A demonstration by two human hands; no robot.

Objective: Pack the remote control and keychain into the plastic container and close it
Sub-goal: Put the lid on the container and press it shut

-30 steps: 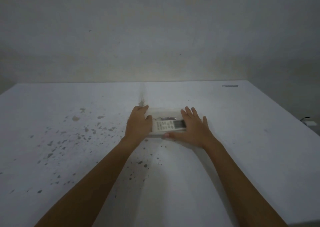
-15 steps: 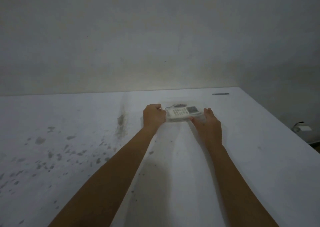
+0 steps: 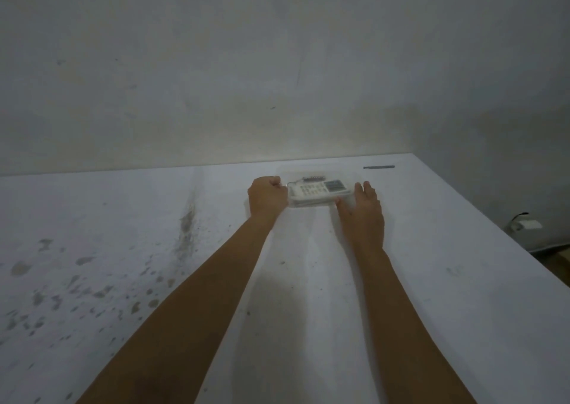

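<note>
A clear plastic container (image 3: 317, 170) lies lengthwise on the white table (image 3: 308, 280), far from me near the back edge. Through its transparent lid I see the white remote control (image 3: 319, 189) with a grey display at its right end. The dark keychain (image 3: 313, 177) lies just behind the remote. My left hand (image 3: 266, 198) is curled into a fist around the container's left end. My right hand (image 3: 362, 207) presses the right end, fingers straight along the side and thumb at the front corner. The container's latches are too faint to make out.
Dark stains and a long smear (image 3: 186, 227) cover the table's left half. A thin dark strip (image 3: 378, 167) lies near the back right corner. A grey wall rises right behind the table. Beyond the table's right edge, a white object with a cable (image 3: 527, 225) sits lower down.
Both hands left the lid's top and moved to the container's two ends. The container with the remote inside slid away from me toward the back wall.
</note>
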